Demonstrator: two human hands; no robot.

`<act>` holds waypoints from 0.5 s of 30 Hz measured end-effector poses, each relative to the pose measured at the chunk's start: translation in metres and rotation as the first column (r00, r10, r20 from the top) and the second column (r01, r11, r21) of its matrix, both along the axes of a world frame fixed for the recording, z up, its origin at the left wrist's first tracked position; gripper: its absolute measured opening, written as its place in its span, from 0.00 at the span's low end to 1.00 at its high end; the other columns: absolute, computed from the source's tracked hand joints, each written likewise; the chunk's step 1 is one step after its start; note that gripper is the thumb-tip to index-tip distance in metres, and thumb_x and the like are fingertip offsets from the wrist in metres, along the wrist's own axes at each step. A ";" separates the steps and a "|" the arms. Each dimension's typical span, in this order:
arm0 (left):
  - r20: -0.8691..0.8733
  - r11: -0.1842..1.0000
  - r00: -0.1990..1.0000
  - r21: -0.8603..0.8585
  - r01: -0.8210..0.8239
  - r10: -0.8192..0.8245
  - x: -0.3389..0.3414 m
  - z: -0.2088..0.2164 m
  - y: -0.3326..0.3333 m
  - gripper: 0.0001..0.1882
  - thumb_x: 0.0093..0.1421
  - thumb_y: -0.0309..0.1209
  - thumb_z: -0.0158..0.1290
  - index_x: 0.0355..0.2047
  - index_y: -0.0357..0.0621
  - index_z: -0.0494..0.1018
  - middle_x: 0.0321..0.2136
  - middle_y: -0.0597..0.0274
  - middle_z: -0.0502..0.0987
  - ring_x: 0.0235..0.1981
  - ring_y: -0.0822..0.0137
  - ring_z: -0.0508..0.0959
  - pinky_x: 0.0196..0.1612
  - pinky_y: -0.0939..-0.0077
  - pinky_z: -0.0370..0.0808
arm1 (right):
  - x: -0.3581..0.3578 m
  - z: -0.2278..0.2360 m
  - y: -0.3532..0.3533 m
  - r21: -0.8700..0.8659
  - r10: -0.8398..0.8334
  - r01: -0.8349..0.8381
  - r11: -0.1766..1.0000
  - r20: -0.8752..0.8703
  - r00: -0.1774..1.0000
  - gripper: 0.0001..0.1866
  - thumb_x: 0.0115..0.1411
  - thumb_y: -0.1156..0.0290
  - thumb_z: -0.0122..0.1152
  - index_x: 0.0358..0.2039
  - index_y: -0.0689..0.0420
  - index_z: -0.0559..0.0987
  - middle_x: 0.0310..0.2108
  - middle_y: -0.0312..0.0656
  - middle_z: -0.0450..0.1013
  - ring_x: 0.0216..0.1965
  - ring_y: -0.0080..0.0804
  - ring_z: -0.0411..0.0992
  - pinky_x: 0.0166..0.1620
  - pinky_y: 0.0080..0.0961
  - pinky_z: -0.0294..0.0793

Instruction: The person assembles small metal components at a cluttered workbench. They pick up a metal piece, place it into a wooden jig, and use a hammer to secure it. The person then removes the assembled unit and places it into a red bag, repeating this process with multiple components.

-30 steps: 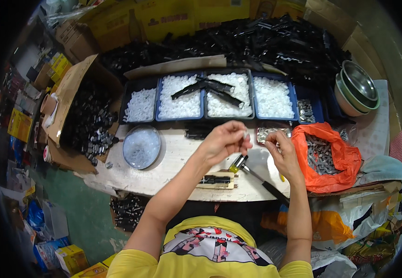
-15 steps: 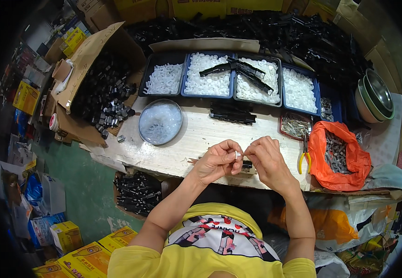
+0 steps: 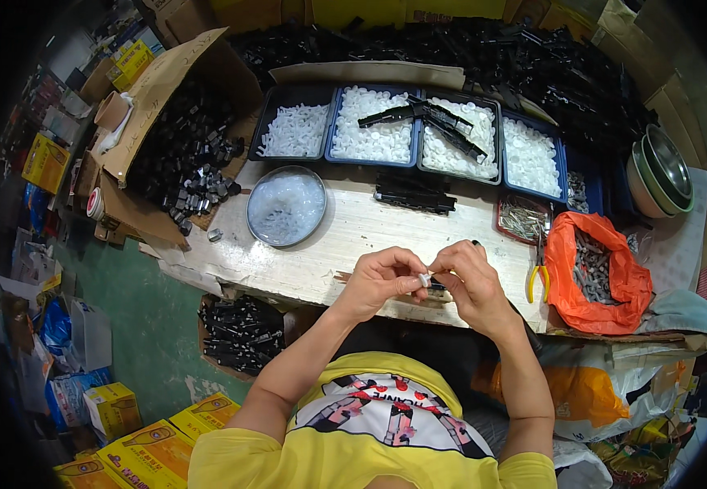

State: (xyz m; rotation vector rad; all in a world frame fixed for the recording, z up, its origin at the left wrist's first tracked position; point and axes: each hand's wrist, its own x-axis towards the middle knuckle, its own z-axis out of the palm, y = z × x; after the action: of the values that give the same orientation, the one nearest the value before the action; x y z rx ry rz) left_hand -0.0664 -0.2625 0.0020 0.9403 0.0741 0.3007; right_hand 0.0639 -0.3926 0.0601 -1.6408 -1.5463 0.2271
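Note:
My left hand (image 3: 378,284) holds a small white plastic part (image 3: 425,280) pinched between thumb and forefinger, above the bench's front edge. Close against it, my right hand (image 3: 471,285) has its thumb and fingertips pressed together at that part; whatever sits in this pinch is too small to make out. Dark bits show beyond the right hand's knuckles and beside its wrist, but the hand covers what lies between. Beneath the fingers a black piece is partly hidden. Farther back on the bench lie black elongated parts (image 3: 414,194).
Trays of white plastic parts (image 3: 295,130) line the back, two black pieces lying across them. A round dish (image 3: 286,207) stands left, near a carton (image 3: 166,106) of black parts. Yellow-handled pliers (image 3: 538,281), a red tray of metal pins (image 3: 523,218) and an orange bag (image 3: 561,253) are right.
The white part has shifted slightly right, and my fingertips are closer together around it. Dark bits now show past the right hand's knuckles and wrist. The whole view has shifted a little.

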 end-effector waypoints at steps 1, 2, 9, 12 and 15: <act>0.011 0.991 0.998 0.112 -0.068 0.068 -0.001 0.000 -0.002 0.08 0.54 0.19 0.53 0.36 0.37 0.71 0.30 0.58 0.74 0.31 0.69 0.77 0.33 0.76 0.75 | -0.001 -0.001 0.000 0.003 -0.002 0.002 1.000 -0.006 1.000 0.09 0.48 0.83 0.56 0.31 0.59 0.71 0.30 0.40 0.68 0.34 0.36 0.66 0.37 0.28 0.58; 0.028 0.966 0.991 0.221 -0.136 0.133 -0.001 0.001 -0.005 0.09 0.53 0.18 0.53 0.35 0.36 0.71 0.31 0.57 0.74 0.31 0.68 0.77 0.34 0.76 0.75 | -0.001 -0.002 0.000 0.005 -0.004 0.004 1.000 -0.012 1.000 0.09 0.48 0.84 0.56 0.31 0.59 0.71 0.30 0.40 0.68 0.34 0.36 0.66 0.37 0.28 0.58; 0.249 0.605 0.917 0.692 -0.394 0.312 -0.001 -0.004 -0.008 0.11 0.50 0.19 0.55 0.36 0.39 0.72 0.28 0.59 0.77 0.29 0.69 0.77 0.32 0.79 0.73 | -0.004 -0.014 -0.008 0.037 -0.052 0.054 0.998 -0.041 0.998 0.09 0.48 0.84 0.56 0.31 0.59 0.72 0.30 0.40 0.69 0.33 0.36 0.67 0.37 0.29 0.59; 0.257 0.575 0.917 0.718 -0.392 0.304 -0.001 -0.005 -0.008 0.12 0.50 0.19 0.55 0.36 0.39 0.72 0.27 0.58 0.77 0.27 0.67 0.77 0.30 0.78 0.73 | -0.006 -0.016 -0.008 0.051 -0.083 0.087 0.995 -0.068 0.994 0.09 0.47 0.83 0.58 0.29 0.59 0.73 0.29 0.40 0.70 0.32 0.36 0.67 0.37 0.28 0.60; 0.231 0.556 0.920 0.740 -0.377 0.317 -0.003 -0.002 -0.008 0.10 0.49 0.17 0.56 0.33 0.37 0.73 0.27 0.59 0.76 0.29 0.67 0.75 0.33 0.78 0.71 | -0.007 -0.016 -0.011 0.046 -0.127 0.130 0.990 -0.067 0.990 0.09 0.45 0.81 0.61 0.29 0.59 0.73 0.28 0.39 0.70 0.31 0.35 0.67 0.36 0.28 0.59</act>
State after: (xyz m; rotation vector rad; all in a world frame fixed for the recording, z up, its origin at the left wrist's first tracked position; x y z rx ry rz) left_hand -0.0698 -0.2701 0.0001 1.7996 0.0652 0.7832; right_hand 0.0569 -0.4032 0.0441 -1.6706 -1.3822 0.1690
